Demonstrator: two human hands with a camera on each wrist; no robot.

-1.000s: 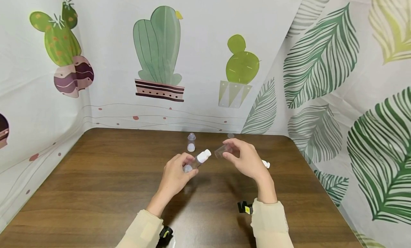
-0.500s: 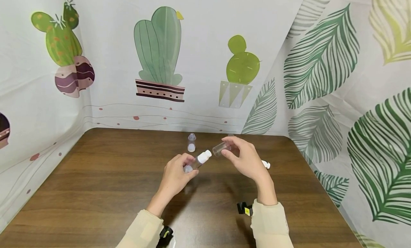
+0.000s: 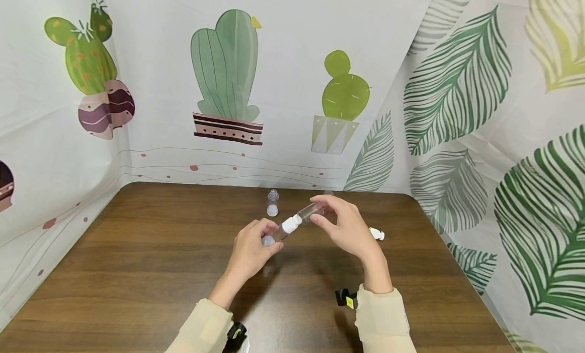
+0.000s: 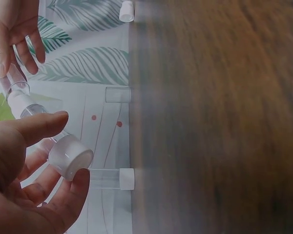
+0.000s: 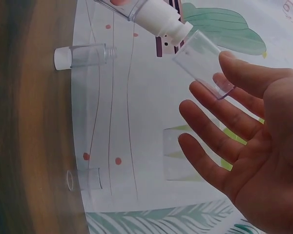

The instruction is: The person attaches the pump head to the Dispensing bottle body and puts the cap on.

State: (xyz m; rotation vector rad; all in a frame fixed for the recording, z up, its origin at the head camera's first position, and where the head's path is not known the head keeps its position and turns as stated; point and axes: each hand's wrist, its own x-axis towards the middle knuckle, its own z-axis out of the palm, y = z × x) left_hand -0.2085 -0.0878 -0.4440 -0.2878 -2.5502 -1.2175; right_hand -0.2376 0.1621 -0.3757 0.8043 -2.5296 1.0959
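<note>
My left hand (image 3: 249, 247) grips a clear bottle (image 3: 278, 234) with a white pump top (image 3: 291, 223), tilted up to the right above the table. Its white base (image 4: 71, 156) faces the left wrist camera. Between thumb and fingers, my right hand (image 3: 348, 226) pinches a clear tubular cap (image 3: 309, 212). The cap's open end is at the pump top's tip, in line with the bottle; in the right wrist view the clear cap (image 5: 201, 63) meets or slightly overlaps the nozzle. The hand's other fingers spread loosely below.
A second clear bottle (image 3: 272, 203) without a pump stands upright near the table's back edge. Another clear cap (image 5: 91, 179) stands to its right, partly behind my right hand in the head view. A white pump top (image 3: 377, 233) lies right of the hand. A patterned cloth hangs behind the brown table (image 3: 137, 271).
My right hand has moved left and slightly down, bringing the clear cap from apart to the tip of the pump top. The left hand and its bottle have barely moved.
</note>
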